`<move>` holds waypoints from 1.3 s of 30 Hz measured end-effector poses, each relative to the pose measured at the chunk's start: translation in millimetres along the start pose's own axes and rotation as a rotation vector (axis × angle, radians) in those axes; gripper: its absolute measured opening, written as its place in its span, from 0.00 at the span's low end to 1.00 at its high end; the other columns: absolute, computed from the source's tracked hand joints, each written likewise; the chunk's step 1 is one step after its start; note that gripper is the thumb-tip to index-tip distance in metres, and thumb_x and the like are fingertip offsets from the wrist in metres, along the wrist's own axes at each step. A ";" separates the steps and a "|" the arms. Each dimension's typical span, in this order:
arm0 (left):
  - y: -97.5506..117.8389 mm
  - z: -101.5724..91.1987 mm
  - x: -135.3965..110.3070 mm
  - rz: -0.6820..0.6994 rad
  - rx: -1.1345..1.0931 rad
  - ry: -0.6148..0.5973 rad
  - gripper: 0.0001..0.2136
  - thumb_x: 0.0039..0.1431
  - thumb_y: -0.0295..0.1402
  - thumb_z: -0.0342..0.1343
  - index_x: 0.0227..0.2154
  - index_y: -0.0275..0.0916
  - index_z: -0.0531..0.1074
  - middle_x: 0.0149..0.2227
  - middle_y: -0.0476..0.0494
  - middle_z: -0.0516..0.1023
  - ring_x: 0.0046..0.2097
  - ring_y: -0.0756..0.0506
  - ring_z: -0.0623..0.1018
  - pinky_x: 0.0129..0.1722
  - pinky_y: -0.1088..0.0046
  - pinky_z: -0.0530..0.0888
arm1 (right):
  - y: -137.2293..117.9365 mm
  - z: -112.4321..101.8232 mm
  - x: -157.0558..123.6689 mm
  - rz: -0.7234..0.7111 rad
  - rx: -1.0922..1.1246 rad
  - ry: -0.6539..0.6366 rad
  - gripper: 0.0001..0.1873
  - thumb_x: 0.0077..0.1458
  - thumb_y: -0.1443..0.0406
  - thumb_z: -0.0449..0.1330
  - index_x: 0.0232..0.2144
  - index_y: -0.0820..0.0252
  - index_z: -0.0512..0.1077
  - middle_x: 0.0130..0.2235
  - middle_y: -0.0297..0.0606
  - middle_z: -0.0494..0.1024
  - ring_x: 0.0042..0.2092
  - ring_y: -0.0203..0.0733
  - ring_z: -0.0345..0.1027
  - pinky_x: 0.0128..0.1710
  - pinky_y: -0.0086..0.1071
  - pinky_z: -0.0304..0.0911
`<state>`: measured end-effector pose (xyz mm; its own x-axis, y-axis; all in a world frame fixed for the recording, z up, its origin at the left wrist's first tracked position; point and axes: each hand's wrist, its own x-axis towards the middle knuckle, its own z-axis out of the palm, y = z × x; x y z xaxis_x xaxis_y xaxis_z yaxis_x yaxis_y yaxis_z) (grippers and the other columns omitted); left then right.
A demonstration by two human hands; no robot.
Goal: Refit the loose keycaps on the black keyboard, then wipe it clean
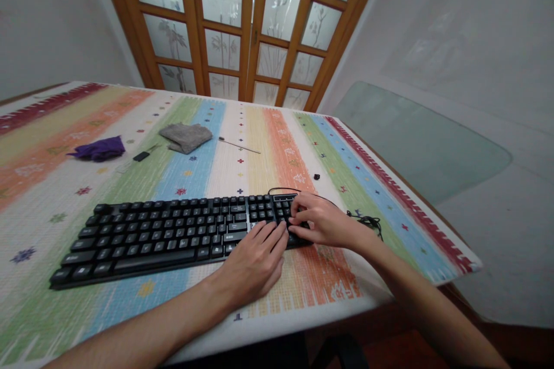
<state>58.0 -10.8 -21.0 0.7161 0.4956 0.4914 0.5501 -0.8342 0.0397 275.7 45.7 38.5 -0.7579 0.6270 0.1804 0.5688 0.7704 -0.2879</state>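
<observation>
Fingers [279, 236] hide part of the keyboard [173, 233], and the black piece [317, 176] is too small to identify.

My left hand [255, 262] is bare, with slim, straight-sided fingers, rounded tips and low knuckles. My left forearm [168, 317], likewise bare, has a smooth outline and broadens steadily from a narrow wrist to the lower margin of the view. My right hand [322, 220], also bare, shows slender fingers and a softly rounded back. My right forearm [415, 285] is uncovered along its whole visible length, long and slim, widening gradually away from the wrist. The fingernails of both hands are too small to make out clearly.
</observation>
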 end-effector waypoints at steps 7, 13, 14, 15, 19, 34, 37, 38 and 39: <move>0.0 0.9 -0.9 0.004 0.013 -0.001 0.20 0.63 0.30 0.49 0.56 0.25 0.67 0.58 0.29 0.72 0.58 0.35 0.71 0.58 0.56 0.66 | 0.7 1.9 -3.3 0.127 0.091 0.025 0.11 0.59 0.64 0.61 0.25 0.61 0.75 0.35 0.38 0.69 0.37 0.38 0.64 0.38 0.34 0.62; -0.1 1.3 -0.9 0.003 0.009 -0.004 0.20 0.63 0.29 0.49 0.56 0.25 0.67 0.57 0.29 0.73 0.58 0.35 0.71 0.58 0.56 0.67 | -3.2 3.0 -4.3 0.173 0.092 0.016 0.09 0.58 0.64 0.63 0.27 0.62 0.75 0.35 0.38 0.67 0.37 0.39 0.63 0.38 0.34 0.60; -0.1 1.5 -0.9 0.001 0.008 -0.003 0.20 0.63 0.29 0.49 0.56 0.25 0.66 0.57 0.29 0.73 0.58 0.35 0.71 0.58 0.56 0.67 | -3.6 3.2 -4.4 0.176 0.097 0.011 0.09 0.58 0.64 0.63 0.27 0.62 0.75 0.35 0.38 0.67 0.37 0.39 0.63 0.38 0.34 0.60; -0.2 1.7 -0.9 -0.001 0.006 -0.002 0.20 0.63 0.29 0.49 0.56 0.25 0.66 0.57 0.30 0.73 0.58 0.35 0.71 0.58 0.56 0.66 | -3.8 3.7 -4.5 0.176 0.098 0.007 0.09 0.59 0.64 0.63 0.27 0.62 0.75 0.36 0.38 0.67 0.37 0.39 0.63 0.39 0.34 0.60; -0.4 2.0 -0.7 0.001 0.012 -0.014 0.20 0.63 0.30 0.49 0.56 0.25 0.66 0.56 0.30 0.74 0.57 0.35 0.71 0.58 0.56 0.66 | -4.4 7.5 -5.0 0.168 0.076 0.014 0.10 0.60 0.63 0.62 0.27 0.61 0.76 0.35 0.38 0.68 0.38 0.40 0.63 0.40 0.35 0.61; -0.7 0.5 -1.8 -0.008 0.012 -0.069 0.20 0.64 0.31 0.49 0.58 0.31 0.65 0.62 0.35 0.69 0.59 0.37 0.70 0.60 0.56 0.64 | 73.2 -27.3 -25.9 0.291 -0.174 0.346 0.04 0.56 0.65 0.59 0.35 0.58 0.72 0.38 0.41 0.76 0.42 0.47 0.68 0.45 0.42 0.62; -1.1 0.8 -1.9 -0.001 0.017 -0.072 0.20 0.64 0.31 0.49 0.58 0.31 0.65 0.62 0.35 0.69 0.59 0.37 0.70 0.60 0.56 0.64 | 102.6 -22.0 -26.5 0.369 -0.226 0.357 0.06 0.51 0.66 0.60 0.35 0.58 0.70 0.35 0.40 0.75 0.39 0.47 0.67 0.42 0.40 0.62; -1.2 0.9 -2.0 0.000 0.019 -0.072 0.20 0.64 0.32 0.50 0.58 0.31 0.65 0.62 0.35 0.69 0.59 0.37 0.70 0.60 0.56 0.64 | 110.1 -18.9 -25.9 0.379 -0.233 0.351 0.08 0.51 0.66 0.60 0.36 0.59 0.70 0.36 0.41 0.75 0.39 0.47 0.67 0.42 0.39 0.62; -1.3 1.0 -2.1 -0.001 0.020 -0.073 0.20 0.64 0.32 0.50 0.58 0.31 0.65 0.62 0.34 0.69 0.59 0.37 0.70 0.60 0.56 0.64 | 116.4 -15.6 -25.1 0.384 -0.239 0.341 0.09 0.51 0.65 0.61 0.37 0.60 0.70 0.36 0.41 0.75 0.40 0.47 0.67 0.42 0.39 0.62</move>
<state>56.2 -10.5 -23.0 0.7449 0.5133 0.4262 0.5586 -0.8291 0.0222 365.9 121.4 15.1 -0.3588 0.8386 0.4098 0.8698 0.4597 -0.1793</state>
